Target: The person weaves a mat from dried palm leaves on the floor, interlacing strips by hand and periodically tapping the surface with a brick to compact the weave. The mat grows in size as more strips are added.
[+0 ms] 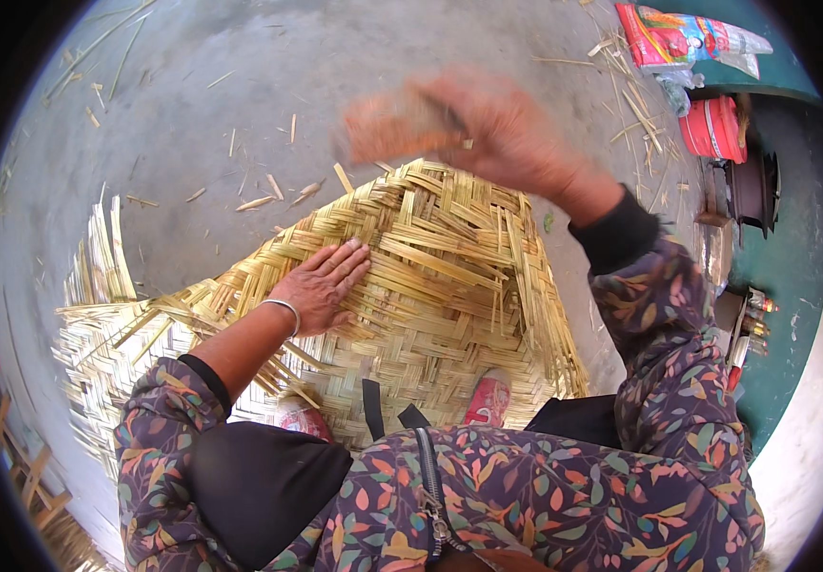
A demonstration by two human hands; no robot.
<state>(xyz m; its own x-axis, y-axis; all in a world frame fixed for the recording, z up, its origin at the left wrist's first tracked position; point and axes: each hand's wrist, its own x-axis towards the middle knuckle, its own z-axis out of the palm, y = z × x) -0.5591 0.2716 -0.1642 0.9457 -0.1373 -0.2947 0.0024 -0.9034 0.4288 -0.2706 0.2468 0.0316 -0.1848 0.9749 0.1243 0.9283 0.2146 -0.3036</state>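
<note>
One woven mat (421,357) lies on the floor (240,67) ahead of the person, around the shoes (487,398), with loose strips (445,255) crossing its upper face. The step in hand appears to be flattening and tightening the weave by beating. The next move would call for a square blow on the strips, with the left hand (321,286) pinning the mat and clear of the strike. Left fingers: extended, flat, only slightly parted, palm down on the weave, gripping nothing. Right hand (499,133): above the mat's far edge, fingers closed around a reddish-brown block (394,129). Blur prevents confirming the block's material or each finger's exact placement.
</note>
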